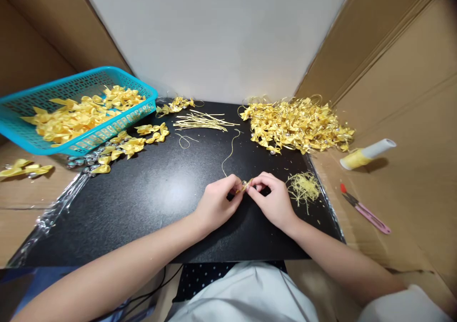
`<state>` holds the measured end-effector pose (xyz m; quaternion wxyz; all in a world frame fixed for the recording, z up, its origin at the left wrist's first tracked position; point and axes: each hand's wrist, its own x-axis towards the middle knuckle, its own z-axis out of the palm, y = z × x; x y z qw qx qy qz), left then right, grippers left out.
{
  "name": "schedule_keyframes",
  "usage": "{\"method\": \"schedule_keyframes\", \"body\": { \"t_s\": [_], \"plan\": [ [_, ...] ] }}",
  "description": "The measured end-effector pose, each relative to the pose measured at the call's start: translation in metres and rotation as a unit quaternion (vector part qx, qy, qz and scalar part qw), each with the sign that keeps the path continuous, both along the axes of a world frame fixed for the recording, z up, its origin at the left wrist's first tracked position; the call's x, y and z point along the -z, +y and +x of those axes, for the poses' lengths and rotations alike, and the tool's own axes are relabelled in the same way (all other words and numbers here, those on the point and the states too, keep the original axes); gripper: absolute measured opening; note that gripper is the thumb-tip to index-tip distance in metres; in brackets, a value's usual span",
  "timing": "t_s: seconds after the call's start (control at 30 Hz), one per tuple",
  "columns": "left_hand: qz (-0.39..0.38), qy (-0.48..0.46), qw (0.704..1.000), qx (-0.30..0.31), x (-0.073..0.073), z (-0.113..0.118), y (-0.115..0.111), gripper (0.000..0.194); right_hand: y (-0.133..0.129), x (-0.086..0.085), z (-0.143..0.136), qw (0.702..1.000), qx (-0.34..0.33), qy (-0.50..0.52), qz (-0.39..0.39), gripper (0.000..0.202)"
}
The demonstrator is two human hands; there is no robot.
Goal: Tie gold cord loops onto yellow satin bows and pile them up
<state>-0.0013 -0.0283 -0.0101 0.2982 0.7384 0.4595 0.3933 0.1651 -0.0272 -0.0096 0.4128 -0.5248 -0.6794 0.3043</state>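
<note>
Work at the black bench (171, 227), seen from above. The left hand (220, 200) and the right hand (273, 198) meet near the middle of the bench, each with thumb and fingers pinched on a small yellow piece (244, 185) held between their fingertips. The fingers cover most of it, so whether it is a bow with a bell, like those lying about, cannot be told for certain. A thin cord (232, 153) runs from the hands toward the far side, its far end loose on the bench.

Good practice, as judged here: one hand should hold the piece firmly at its centre while the other works the cord; even tension would keep the ribbon from creasing, and the free tail should be kept clear of the tangle of offcuts (304, 188) beside the right hand. The straight cords (203, 120) lie conveniently within reach beyond the hands, as do the bows in the blue basket (153, 94) at left. The pink-handled snips (367, 212) lie at right, near the paper tube (374, 150); the large heap of bows (300, 124) is at far right.

Lettering: no brand, label or writing can be read.
</note>
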Motion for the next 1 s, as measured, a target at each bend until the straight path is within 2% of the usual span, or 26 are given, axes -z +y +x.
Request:
{"method": "schedule_keyframes", "body": {
  "t_s": [0.13, 0.27, 0.4, 0.53, 0.67, 0.8, 0.9, 1.0],
  "plan": [
    [-0.08, -0.074, 0.994, 0.001, -0.003, 0.0, 0.002, 0.012, 0.001, -0.003, 0.002, 0.996, -0.081, 0.032, -0.029, 0.014],
    [-0.17, -0.177, 0.969, -0.028, -0.002, -0.005, 0.013, 0.023, 0.0, -0.012, 0.01, 0.98, -0.192, 0.029, -0.036, 0.019],
    [-0.213, -0.247, 0.943, -0.063, -0.001, -0.012, 0.028, 0.031, -0.001, -0.022, 0.02, 0.962, -0.266, 0.034, -0.049, 0.026],
    [-0.217, -0.302, 0.922, -0.103, -0.004, -0.02, 0.042, 0.036, 0.0, -0.027, 0.028, 0.939, -0.313, 0.105, -0.095, 0.032],
    [-0.189, -0.328, 0.913, -0.149, -0.008, -0.031, 0.055, 0.038, 0.002, -0.028, 0.033, 0.914, -0.311, 0.185, -0.182, 0.032],
    [-0.141, -0.338, 0.91, -0.197, -0.011, -0.045, 0.066, 0.036, 0.005, -0.026, 0.036, 0.903, -0.285, 0.23, -0.227, 0.033],
    [-0.092, -0.33, 0.909, -0.237, -0.012, -0.057, 0.073, 0.033, 0.009, -0.025, 0.038, 0.909, -0.242, 0.259, -0.222, 0.037],
    [-0.061, -0.334, 0.903, -0.265, -0.011, -0.068, 0.081, 0.037, 0.014, -0.027, 0.041, 0.918, -0.191, 0.307, -0.164, 0.036]
  ]
}}
